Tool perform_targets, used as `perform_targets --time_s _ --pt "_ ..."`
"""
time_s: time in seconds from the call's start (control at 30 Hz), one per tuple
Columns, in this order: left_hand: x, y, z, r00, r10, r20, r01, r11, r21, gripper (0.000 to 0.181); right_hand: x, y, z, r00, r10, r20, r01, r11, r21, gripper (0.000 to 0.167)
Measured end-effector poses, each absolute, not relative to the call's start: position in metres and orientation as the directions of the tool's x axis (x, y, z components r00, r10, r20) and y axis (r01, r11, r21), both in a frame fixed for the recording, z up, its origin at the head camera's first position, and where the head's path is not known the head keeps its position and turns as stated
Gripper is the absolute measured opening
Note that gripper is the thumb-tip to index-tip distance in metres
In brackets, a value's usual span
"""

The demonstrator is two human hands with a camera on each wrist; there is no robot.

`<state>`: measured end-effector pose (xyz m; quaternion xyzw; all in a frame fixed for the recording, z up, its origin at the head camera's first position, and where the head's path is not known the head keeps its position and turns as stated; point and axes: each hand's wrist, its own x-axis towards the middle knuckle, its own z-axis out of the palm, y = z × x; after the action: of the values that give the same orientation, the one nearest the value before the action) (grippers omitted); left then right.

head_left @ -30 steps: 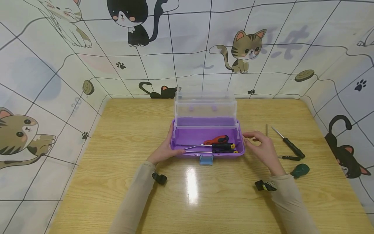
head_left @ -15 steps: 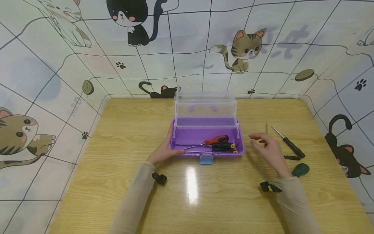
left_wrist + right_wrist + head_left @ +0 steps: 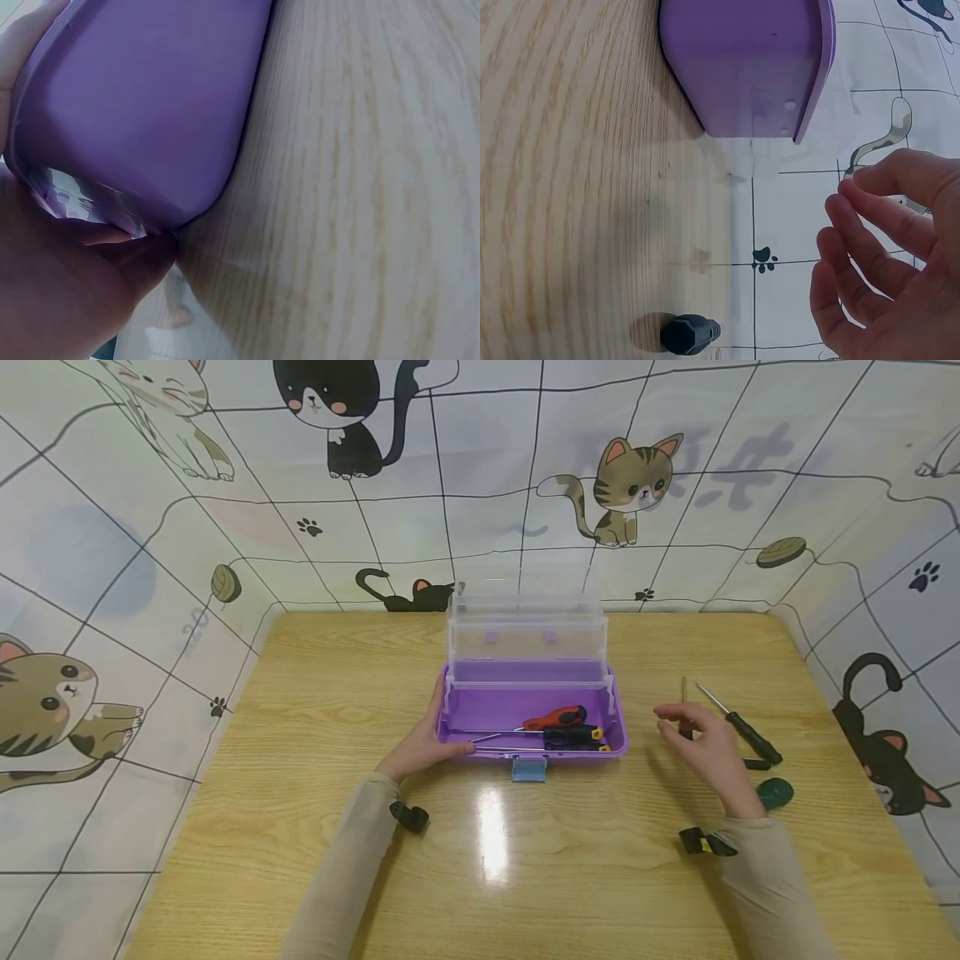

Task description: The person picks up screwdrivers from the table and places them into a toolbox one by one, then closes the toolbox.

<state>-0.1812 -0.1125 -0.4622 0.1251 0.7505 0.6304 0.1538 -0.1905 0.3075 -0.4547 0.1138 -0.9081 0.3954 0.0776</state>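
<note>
Across the near part of the wooden table (image 3: 585,893) reach two beige sleeves (image 3: 337,860), a small black device (image 3: 409,817) at each wrist. Just beyond, the left hand (image 3: 416,747) grips the left end of a purple box (image 3: 495,706), its thumb over the front rim. The right hand (image 3: 708,752) hovers to the right of the box, apart from it, fingers loosely bent, thumb close to the forefinger, with nothing held. Beside that wrist lies a green handle (image 3: 776,794), partly hidden; past it a short dark handle (image 3: 757,764) shows in part, then a black screwdriver (image 3: 753,739) lying slantwise, and a thin shaft (image 3: 684,689) behind the fingers. The box sits mid-table, a blue latch (image 3: 529,769) hanging at its front. Inside, along the front wall, rest two black-and-yellow handles (image 3: 572,733), with a red-and-black handle (image 3: 551,720) just behind them. At the back, the box's clear upper section (image 3: 527,639) stands raised before a cat-printed wall covering (image 3: 487,527).
</note>
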Motion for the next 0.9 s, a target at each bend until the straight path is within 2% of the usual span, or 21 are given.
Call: perform_targets --time_s 0.27,0.43,0.57,0.9 --pt "-0.181 -0.112 -0.463 -0.922 0.379 -0.077 -0.001 0.196 0.981 0.126 -0.189 0.314 -0.454 -0.957 -0.145 0.253 -0.284 0.658 -0.697 0.020" --pt "-0.187 -0.115 -0.483 -0.928 0.369 -0.054 0.023 0.200 0.979 0.128 -0.189 0.319 -0.454 -0.958 -0.146 0.249 -0.282 0.652 -0.704 0.020" --pt "-0.191 -0.117 -0.498 -0.931 0.360 -0.054 0.020 0.199 0.980 0.130 -0.187 0.322 -0.456 -0.963 -0.140 0.229 -0.263 0.663 -0.701 0.022" --pt "-0.191 -0.117 -0.500 -0.931 0.358 -0.075 -0.014 0.170 0.985 0.131 -0.186 0.329 -0.462 -0.983 -0.120 0.140 -0.184 0.691 -0.699 0.033"
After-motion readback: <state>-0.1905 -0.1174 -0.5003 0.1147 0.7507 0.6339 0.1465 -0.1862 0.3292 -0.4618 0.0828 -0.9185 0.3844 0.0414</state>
